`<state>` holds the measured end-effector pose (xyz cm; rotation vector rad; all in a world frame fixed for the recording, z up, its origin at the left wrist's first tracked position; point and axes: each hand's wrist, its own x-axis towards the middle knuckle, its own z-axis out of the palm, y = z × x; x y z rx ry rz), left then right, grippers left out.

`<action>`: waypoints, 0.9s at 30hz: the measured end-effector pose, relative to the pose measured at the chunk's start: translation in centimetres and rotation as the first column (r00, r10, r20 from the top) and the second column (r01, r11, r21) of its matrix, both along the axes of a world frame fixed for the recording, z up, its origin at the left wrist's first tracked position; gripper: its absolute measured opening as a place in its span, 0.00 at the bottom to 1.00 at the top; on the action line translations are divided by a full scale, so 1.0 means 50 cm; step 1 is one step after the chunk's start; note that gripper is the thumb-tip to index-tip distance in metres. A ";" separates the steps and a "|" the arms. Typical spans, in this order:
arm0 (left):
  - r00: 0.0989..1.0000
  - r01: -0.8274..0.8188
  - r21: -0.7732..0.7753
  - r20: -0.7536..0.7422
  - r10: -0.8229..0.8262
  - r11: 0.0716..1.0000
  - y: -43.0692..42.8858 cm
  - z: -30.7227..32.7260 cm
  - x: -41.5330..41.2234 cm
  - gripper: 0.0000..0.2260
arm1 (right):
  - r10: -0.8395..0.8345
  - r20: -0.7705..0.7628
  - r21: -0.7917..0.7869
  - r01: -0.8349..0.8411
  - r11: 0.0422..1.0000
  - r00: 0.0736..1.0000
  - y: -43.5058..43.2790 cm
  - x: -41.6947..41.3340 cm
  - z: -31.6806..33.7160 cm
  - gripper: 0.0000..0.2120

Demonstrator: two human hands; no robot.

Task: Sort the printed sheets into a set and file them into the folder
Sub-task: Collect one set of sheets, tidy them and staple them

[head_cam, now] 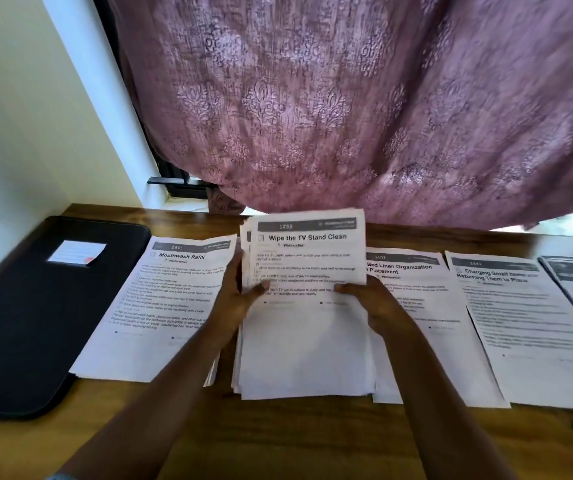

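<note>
In the head view, our left hand (238, 296) and right hand (378, 306) curl their fingers (259, 289) round the sheet stack (305, 348) between them on the desk (278, 441). Light, floppy, slippery, we judge: grip both side edges. The folder (35, 306) lies well left of them.

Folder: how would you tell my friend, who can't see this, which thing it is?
Find the wooden table under the purple curtain and go to its left end. The folder lies flat there, just left of the sheet headed Mouthwash Refill. It is big and black, while its neighbours are white papers, and it has a small white label on top.
</note>
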<state>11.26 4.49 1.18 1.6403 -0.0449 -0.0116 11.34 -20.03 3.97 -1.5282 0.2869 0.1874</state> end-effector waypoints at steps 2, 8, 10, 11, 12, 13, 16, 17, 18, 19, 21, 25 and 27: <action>0.993 0.019 -0.274 -0.107 -0.050 0.962 0.000 0.048 0.003 0.29 | -0.017 0.052 0.035 0.015 0.999 0.999 -0.010 -0.012 0.035 0.14; 0.969 -0.125 0.013 0.214 0.119 0.992 -0.043 0.181 -0.025 0.16 | -0.179 0.351 -0.004 0.192 0.981 0.919 0.017 -0.052 0.129 0.12; 0.927 -0.203 0.061 0.332 0.172 0.977 -0.059 0.195 -0.049 0.16 | -0.192 0.435 -0.043 0.233 0.971 0.880 0.031 -0.069 0.129 0.10; 0.910 -0.240 0.096 0.367 0.190 0.966 -0.066 0.187 -0.059 0.16 | -0.199 0.438 -0.073 0.255 0.964 0.877 0.042 -0.076 0.119 0.09; 0.901 -0.276 0.148 0.385 0.201 0.950 -0.071 0.164 -0.066 0.16 | -0.194 0.428 -0.113 0.265 0.958 0.883 0.052 -0.082 0.102 0.09; 0.902 -0.299 0.199 0.379 0.208 0.933 -0.075 0.137 -0.072 0.17 | -0.182 0.405 -0.153 0.263 0.953 0.896 0.065 -0.087 0.083 0.10; 0.933 -0.301 0.305 0.290 0.212 0.904 -0.078 0.069 -0.084 0.21 | -0.169 0.311 -0.218 0.243 0.945 0.935 0.098 -0.098 0.035 0.16; 0.935 -0.300 0.293 0.280 0.218 0.908 -0.076 0.065 -0.084 0.21 | -0.167 0.312 -0.221 0.243 0.945 0.935 0.101 -0.099 0.035 0.16; 0.930 -0.306 0.268 0.288 0.227 0.914 -0.076 0.071 -0.080 0.20 | -0.163 0.334 -0.224 0.247 0.943 0.928 0.099 -0.097 0.043 0.15; 0.928 -0.314 0.250 0.287 0.239 0.916 -0.074 0.084 -0.074 0.18 | -0.165 0.349 -0.229 0.255 0.940 0.922 0.094 -0.094 0.056 0.12; 0.947 -0.279 0.222 0.223 0.230 0.934 -0.068 0.118 -0.066 0.16 | -0.157 0.364 -0.274 0.266 0.924 0.918 0.072 -0.087 0.084 0.10; 0.994 -0.086 0.182 -0.044 0.095 0.979 -0.028 0.118 -0.085 0.16 | -0.102 0.168 -0.292 0.149 0.945 0.980 0.009 -0.073 0.079 0.10; 0.985 -0.015 0.140 -0.168 0.039 0.990 -0.010 0.083 -0.118 0.16 | -0.064 -0.007 -0.232 0.061 0.971 0.998 -0.007 -0.085 0.057 0.09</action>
